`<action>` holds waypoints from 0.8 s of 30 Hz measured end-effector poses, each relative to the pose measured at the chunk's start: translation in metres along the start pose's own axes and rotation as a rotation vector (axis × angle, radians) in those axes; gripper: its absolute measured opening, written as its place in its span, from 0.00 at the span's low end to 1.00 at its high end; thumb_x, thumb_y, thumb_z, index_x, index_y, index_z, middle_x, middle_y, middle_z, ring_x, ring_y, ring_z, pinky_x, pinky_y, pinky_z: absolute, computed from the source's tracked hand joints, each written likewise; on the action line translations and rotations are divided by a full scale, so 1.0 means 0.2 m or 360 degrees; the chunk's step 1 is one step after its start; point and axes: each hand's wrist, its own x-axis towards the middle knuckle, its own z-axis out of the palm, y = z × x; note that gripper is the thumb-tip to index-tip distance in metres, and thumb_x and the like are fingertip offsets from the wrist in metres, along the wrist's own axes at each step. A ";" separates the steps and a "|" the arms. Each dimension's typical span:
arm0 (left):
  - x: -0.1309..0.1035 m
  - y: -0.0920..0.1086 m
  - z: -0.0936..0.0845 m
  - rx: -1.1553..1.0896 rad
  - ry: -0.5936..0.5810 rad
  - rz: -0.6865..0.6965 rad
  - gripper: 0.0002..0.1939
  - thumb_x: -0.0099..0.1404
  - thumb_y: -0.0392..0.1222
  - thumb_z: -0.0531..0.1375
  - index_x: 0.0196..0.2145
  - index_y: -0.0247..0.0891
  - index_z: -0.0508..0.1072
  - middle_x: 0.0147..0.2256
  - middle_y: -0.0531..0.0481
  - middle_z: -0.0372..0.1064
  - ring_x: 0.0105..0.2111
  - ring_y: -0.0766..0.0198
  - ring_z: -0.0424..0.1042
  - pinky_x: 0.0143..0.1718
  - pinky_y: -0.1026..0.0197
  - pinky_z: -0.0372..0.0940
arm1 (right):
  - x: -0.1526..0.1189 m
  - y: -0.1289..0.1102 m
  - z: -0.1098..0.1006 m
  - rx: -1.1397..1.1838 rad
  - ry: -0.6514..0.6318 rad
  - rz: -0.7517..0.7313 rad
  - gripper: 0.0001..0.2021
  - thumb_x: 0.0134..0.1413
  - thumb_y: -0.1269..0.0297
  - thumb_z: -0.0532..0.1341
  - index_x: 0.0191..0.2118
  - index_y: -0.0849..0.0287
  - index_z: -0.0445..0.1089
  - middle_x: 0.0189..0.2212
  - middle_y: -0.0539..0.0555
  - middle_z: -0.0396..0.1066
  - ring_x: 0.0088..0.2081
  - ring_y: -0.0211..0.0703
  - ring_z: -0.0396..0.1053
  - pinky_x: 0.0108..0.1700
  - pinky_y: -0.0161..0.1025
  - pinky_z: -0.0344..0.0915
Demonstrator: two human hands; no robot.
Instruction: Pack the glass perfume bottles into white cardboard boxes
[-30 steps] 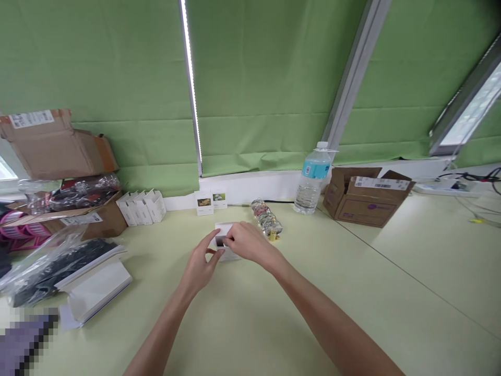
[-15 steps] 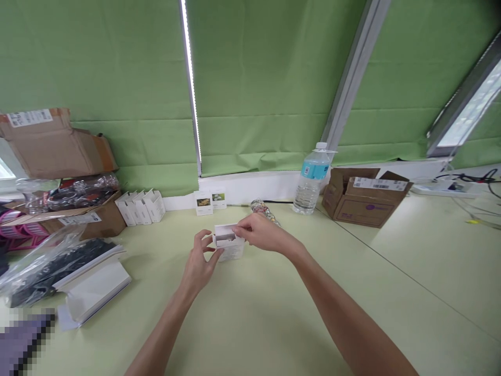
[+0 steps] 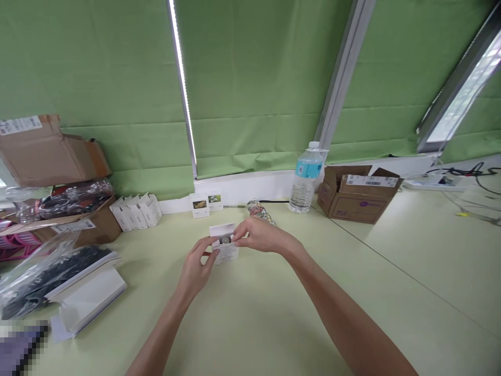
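A small white paper box with fine print on its front stands on the table between my hands. Its lid flap is raised at the back, and something dark with a pale round spot shows in the opening. My left hand grips the left side, thumb at the front and fingers behind the side edge. At the right upper edge, my right hand has its thumb and fingertips pinched on a small side flap. Just behind this hand lies a shiny, crinkled clear-wrapped bundle.
Two picture-fronted white boxes stand by the wall, with several white boxes further left. A water bottle and an open cardboard box stand right. Cartons, a bagged black item and a white open box fill the left.
My right fingers have moved from the lid flap to the right side flap. The lid now leans further back, and the round spot inside shows. The whole view has shifted slightly.
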 end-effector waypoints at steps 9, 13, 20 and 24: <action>0.01 0.05 0.00 -0.0118 0.0111 -0.0224 0.15 0.66 0.49 0.52 0.45 0.40 0.68 0.45 0.44 0.71 0.45 0.58 0.71 0.44 0.56 0.66 | 0.08 -0.02 0.16 -0.0409 0.0449 0.0269 0.10 0.58 0.65 0.56 0.42 0.60 0.70 0.37 0.58 0.73 0.39 0.45 0.69 0.37 0.36 0.57; 0.02 0.05 0.03 -0.0283 0.0270 -0.0373 0.21 0.64 0.50 0.56 0.52 0.41 0.60 0.44 0.42 0.71 0.44 0.57 0.73 0.40 0.56 0.68 | 0.11 0.00 0.20 -0.0351 0.0554 0.0392 0.21 0.55 0.64 0.59 0.54 0.60 0.60 0.44 0.60 0.70 0.43 0.48 0.69 0.39 0.37 0.58; 0.09 0.06 0.01 -0.0171 0.0212 -0.0273 0.20 0.64 0.48 0.54 0.52 0.40 0.64 0.45 0.44 0.71 0.42 0.60 0.73 0.44 0.55 0.68 | 0.07 0.05 0.12 -0.0155 0.0279 0.0033 0.11 0.56 0.67 0.55 0.41 0.57 0.73 0.34 0.54 0.73 0.35 0.41 0.68 0.35 0.34 0.57; 0.14 0.04 -0.01 -0.0023 0.0160 -0.0126 0.13 0.63 0.42 0.53 0.43 0.40 0.72 0.44 0.46 0.72 0.44 0.59 0.71 0.47 0.54 0.67 | 0.05 0.07 0.09 -0.0003 0.0159 0.0017 0.13 0.57 0.59 0.54 0.35 0.58 0.74 0.22 0.48 0.67 0.23 0.36 0.58 0.27 0.33 0.51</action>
